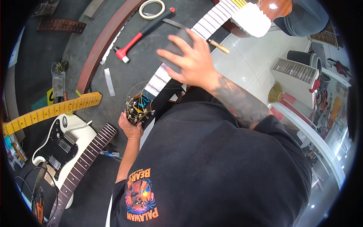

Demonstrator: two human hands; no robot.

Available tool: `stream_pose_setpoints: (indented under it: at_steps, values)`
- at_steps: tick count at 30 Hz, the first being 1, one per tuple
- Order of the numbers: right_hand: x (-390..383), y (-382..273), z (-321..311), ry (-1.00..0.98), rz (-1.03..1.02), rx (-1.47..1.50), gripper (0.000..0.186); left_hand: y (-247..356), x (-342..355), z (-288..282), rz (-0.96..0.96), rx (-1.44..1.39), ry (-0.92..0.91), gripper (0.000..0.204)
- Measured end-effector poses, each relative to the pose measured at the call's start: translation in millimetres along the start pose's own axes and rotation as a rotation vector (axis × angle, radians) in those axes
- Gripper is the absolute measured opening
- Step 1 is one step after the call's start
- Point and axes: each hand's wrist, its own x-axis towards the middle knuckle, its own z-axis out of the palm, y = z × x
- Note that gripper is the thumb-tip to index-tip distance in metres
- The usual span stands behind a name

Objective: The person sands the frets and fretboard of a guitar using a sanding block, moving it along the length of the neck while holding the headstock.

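Note:
A guitar lies diagonally in front of me, its fretboard [215,20] covered with white strips between the frets. My right hand [193,56] is spread over a grey block [176,48], fingers and thumb on its sides, pressing it on the fretboard; both are slightly blurred. Down at the near end, my left hand [131,126] wraps the edge of the dark headstock [139,108], thumb on one side. Loose strings curl around the tuners there, beside a blue coiled piece. A white covering [252,19] lies over part of the glossy brown body [278,6].
On the dark bench lie a red-and-black mallet [140,36], a tape roll [152,9], a short steel ruler [109,81] and a wooden tool handle [219,46] beside the neck. A white electric guitar [77,130], a dark-fretboard neck [85,160] and a yellowish neck [53,112] are at left.

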Motion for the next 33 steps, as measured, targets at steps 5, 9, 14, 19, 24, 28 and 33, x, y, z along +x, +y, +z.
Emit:
stream_pose_setpoints:
  at_steps: [5,9,14,19,24,28,33]
  values:
    - [-22.8,5.1,-18.9,-0.067,0.003,0.043,0.055,1.0,-2.0,2.2,-0.015,-0.001,0.01,0.089]
    - [-56.6,17.5,-57.8,-0.141,0.076,0.03,0.056,1.9,-4.1,0.3,-0.021,0.011,0.003,0.087]
    - [-22.9,57.4,-40.1,0.015,0.006,-0.016,0.053,3.4,-2.1,-4.7,-0.031,-0.002,-0.019,0.088]
    - [37.2,65.8,-6.2,-0.035,-0.087,-0.074,0.05,18.5,7.7,-29.1,-0.092,0.021,-0.124,0.083]
    - [-17.4,68.1,-34.3,-0.091,-0.005,-0.019,0.055,23.9,7.2,-38.4,-0.114,0.043,-0.181,0.082]
    - [18.3,65.2,-16.4,-0.038,-0.023,-0.01,0.05,27.0,11.6,-38.3,-0.139,0.036,-0.201,0.082]
    - [7.1,66.5,-28.2,-0.047,-0.025,0.036,0.053,34.4,14.8,-46.1,-0.173,0.028,-0.236,0.082]
